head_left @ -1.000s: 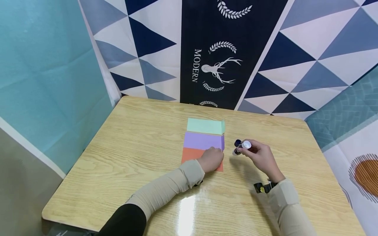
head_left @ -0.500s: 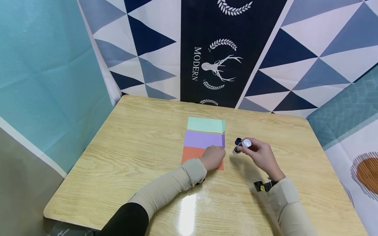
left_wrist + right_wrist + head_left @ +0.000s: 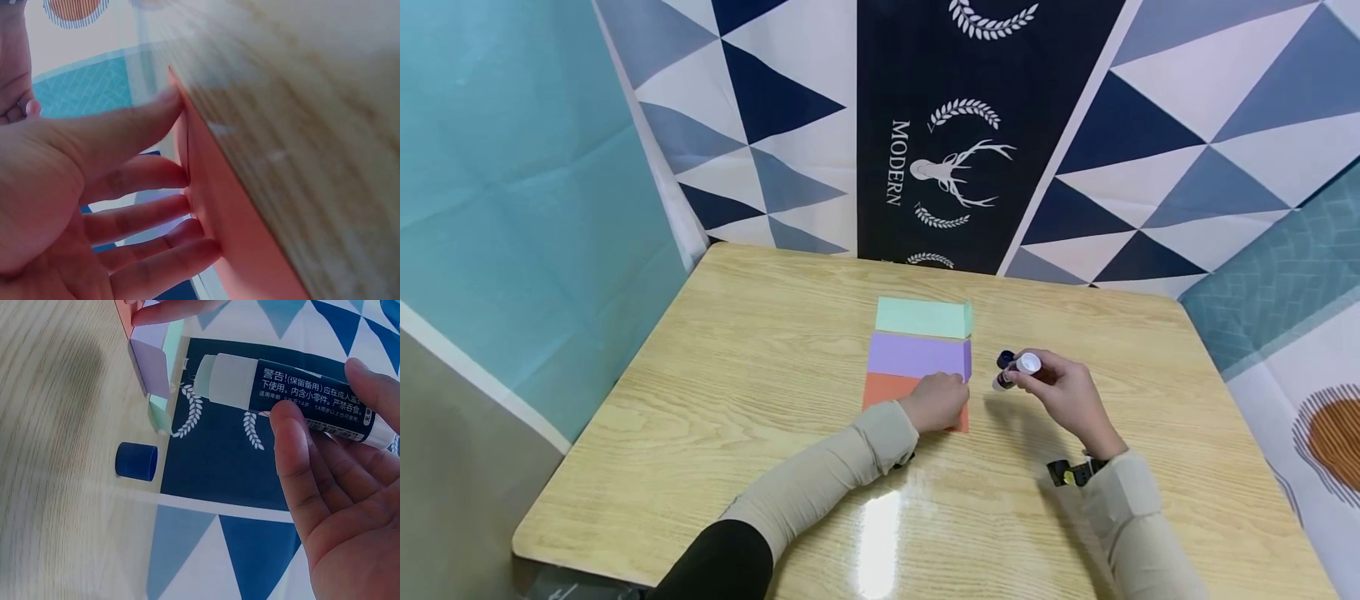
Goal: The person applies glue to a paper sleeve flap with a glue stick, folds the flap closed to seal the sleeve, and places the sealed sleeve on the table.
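Note:
In the head view the left hand [image 3: 934, 403] rests on an orange paper strip [image 3: 886, 390]. The left wrist view shows its nearly straight fingers touching the orange paper [image 3: 228, 206], with the thumb at the edge. To the right, above the table, the right hand [image 3: 1067, 393] grips a dark-blue and white glue stick [image 3: 309, 397] between thumb and fingers. The stick is uncapped, and its pale glue end points toward the papers. A dark-blue cap [image 3: 136, 461] lies on the table beyond this hand. Beyond the orange strip lie a purple strip [image 3: 916, 356] and a mint-green strip [image 3: 919, 317].
The purple and green strips have raised folded flaps along their right ends. All lie on a light wooden table [image 3: 760, 350], whose far edge meets a wall covering of blue and white triangles [image 3: 797, 92]. A teal covering [image 3: 527, 167] borders the left side.
The left hand shifts slightly right, then back, staying on the orange strip. The right hand keeps holding the glue stick in nearly the same place; the head view moves a little.

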Available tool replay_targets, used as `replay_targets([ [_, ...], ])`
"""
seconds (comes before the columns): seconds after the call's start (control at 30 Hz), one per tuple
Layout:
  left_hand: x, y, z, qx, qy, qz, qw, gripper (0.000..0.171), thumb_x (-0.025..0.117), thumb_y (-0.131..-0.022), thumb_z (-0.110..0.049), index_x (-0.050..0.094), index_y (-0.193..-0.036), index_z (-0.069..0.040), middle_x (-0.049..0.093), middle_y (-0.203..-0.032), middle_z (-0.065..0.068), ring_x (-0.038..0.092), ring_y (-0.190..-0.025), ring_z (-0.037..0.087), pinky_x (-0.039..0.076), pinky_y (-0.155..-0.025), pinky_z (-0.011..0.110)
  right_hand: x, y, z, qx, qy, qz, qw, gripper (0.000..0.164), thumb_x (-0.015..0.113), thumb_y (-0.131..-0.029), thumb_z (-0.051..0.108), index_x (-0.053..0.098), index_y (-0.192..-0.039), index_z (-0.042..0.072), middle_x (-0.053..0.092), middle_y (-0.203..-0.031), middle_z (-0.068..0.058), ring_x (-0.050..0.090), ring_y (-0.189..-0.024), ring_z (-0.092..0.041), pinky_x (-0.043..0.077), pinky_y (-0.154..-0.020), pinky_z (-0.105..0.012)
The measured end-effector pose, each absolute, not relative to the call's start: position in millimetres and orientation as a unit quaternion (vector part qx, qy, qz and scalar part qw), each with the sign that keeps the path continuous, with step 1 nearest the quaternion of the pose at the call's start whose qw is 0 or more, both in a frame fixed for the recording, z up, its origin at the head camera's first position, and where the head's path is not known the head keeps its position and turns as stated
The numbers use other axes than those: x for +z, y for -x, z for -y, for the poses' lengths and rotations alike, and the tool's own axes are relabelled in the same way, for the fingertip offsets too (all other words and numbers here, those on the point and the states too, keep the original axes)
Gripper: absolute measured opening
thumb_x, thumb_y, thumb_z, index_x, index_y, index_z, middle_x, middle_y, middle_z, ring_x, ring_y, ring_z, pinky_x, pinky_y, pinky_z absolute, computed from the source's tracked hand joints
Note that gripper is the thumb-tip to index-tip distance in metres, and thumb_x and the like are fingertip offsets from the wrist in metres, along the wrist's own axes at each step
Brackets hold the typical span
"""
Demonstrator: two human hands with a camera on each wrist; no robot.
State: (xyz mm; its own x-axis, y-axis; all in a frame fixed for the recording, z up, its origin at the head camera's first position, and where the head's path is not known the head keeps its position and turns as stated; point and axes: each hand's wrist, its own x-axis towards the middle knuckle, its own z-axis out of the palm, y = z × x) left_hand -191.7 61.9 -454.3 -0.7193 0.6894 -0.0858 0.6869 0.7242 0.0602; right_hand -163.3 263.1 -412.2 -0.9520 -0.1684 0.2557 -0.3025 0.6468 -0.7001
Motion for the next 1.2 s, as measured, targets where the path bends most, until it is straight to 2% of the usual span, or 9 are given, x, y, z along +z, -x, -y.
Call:
replay_targets([
  [0.13, -453.1, 192.9, -60.1, 0.016, -0.374, -0.925, 0.062, 0.011, 0.074, -0.082, -0.024, 0.067, -0.078, -0.016, 0.066, -0.095, 0.0, 0.058, -0.077, 0.014, 0.051, -0.069, 0.027, -412.1, 163.7, -261.5, 0.407, -0.132, 0.901, 0.078, 0.025, 0.07, -0.091, 0.02, 0.069, -0.109, 0.003, 0.071, -0.094, -0.016, 0.06, -0.073, 0.007, 0.05, -0.061, -0.017],
  [0.3, -452.8, 191.2, -61.4, 0.021, -0.373, -0.926, 0.052, 0.006, 0.065, -0.086, -0.013, 0.067, -0.081, -0.015, 0.067, -0.096, 0.0, 0.055, -0.075, 0.014, 0.049, -0.068, 0.027, -413.3, 163.6, -261.2, 0.414, -0.135, 0.897, 0.081, 0.027, 0.07, -0.091, 0.018, 0.068, -0.11, 0.001, 0.07, -0.092, -0.015, 0.061, -0.071, 0.004, 0.05, -0.06, -0.017],
  [0.5, -455.1, 187.1, -63.5, 0.023, -0.35, -0.936, 0.041, 0.013, 0.06, -0.09, -0.008, 0.071, -0.088, -0.014, 0.069, -0.096, -0.001, 0.057, -0.074, 0.015, 0.05, -0.067, 0.027, -413.5, 165.2, -260.8, 0.409, -0.133, 0.899, 0.082, 0.029, 0.07, -0.091, 0.019, 0.068, -0.112, -0.001, 0.071, -0.093, -0.016, 0.06, -0.071, 0.006, 0.051, -0.061, -0.016],
  [0.67, -458.2, 189.1, -62.9, 0.022, -0.349, -0.936, 0.039, 0.012, 0.06, -0.09, -0.009, 0.071, -0.088, -0.013, 0.069, -0.094, 0.0, 0.059, -0.074, 0.015, 0.051, -0.066, 0.028, -414.1, 165.7, -260.9, 0.41, -0.128, 0.9, 0.079, 0.028, 0.071, -0.09, 0.02, 0.068, -0.111, 0.002, 0.07, -0.093, -0.015, 0.061, -0.071, 0.005, 0.051, -0.061, -0.016],
  [0.8, -459.7, 191.1, -62.0, 0.015, -0.351, -0.936, 0.039, 0.006, 0.067, -0.088, -0.019, 0.07, -0.087, -0.014, 0.068, -0.093, 0.0, 0.061, -0.076, 0.015, 0.053, -0.067, 0.027, -415.0, 165.6, -260.6, 0.411, -0.126, 0.9, 0.075, 0.029, 0.071, -0.09, 0.021, 0.068, -0.112, 0.003, 0.071, -0.094, -0.014, 0.062, -0.071, 0.002, 0.051, -0.06, -0.017],
  [1.13, -456.0, 187.6, -61.2, 0.003, -0.347, -0.937, 0.053, 0.029, 0.072, -0.085, -0.048, 0.07, -0.085, -0.019, 0.065, -0.101, -0.003, 0.057, -0.08, 0.015, 0.051, -0.069, 0.027, -416.7, 165.6, -259.7, 0.414, -0.135, 0.897, 0.08, 0.029, 0.07, -0.091, 0.018, 0.067, -0.112, -0.001, 0.07, -0.093, -0.016, 0.062, -0.071, 0.002, 0.051, -0.06, -0.017],
  [1.2, -455.9, 187.1, -61.5, 0.002, -0.346, -0.937, 0.054, 0.03, 0.071, -0.085, -0.049, 0.07, -0.085, -0.019, 0.065, -0.102, -0.003, 0.057, -0.081, 0.014, 0.05, -0.07, 0.027, -416.9, 165.6, -259.7, 0.413, -0.135, 0.897, 0.081, 0.029, 0.07, -0.091, 0.018, 0.067, -0.113, -0.001, 0.07, -0.094, -0.016, 0.062, -0.071, 0.003, 0.051, -0.06, -0.017],
])
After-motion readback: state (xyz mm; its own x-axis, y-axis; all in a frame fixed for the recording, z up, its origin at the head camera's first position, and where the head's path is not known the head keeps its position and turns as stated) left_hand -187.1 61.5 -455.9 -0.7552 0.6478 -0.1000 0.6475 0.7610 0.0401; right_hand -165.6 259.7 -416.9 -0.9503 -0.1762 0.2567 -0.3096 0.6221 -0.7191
